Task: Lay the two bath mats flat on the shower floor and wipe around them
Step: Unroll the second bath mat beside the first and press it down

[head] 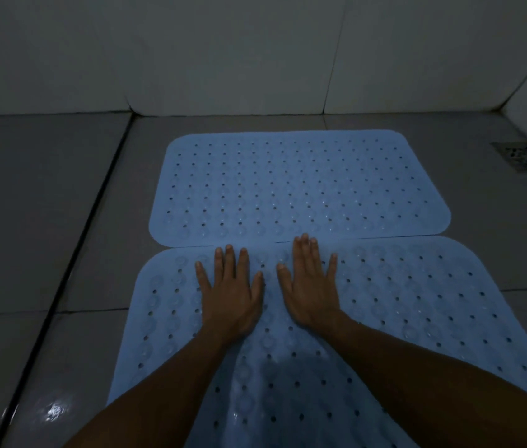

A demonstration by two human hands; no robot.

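Your left hand (230, 295) and right hand (309, 286) press flat, fingers straight, on the near mat (417, 318). Both it and the far mat (297, 185) lie long side left-to-right.

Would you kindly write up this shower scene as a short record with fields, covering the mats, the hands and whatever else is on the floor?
far mat: blue, perforated, flat on the floor tiles, near the wall
near mat: same kind, its far edge meeting the far mat's near edge
left hand: fingers straight, palm down on the near mat
right hand: fingers straight, palm down on the near mat, fingertips at the seam
drain: right of the far mat, uncovered
cloth: none in view
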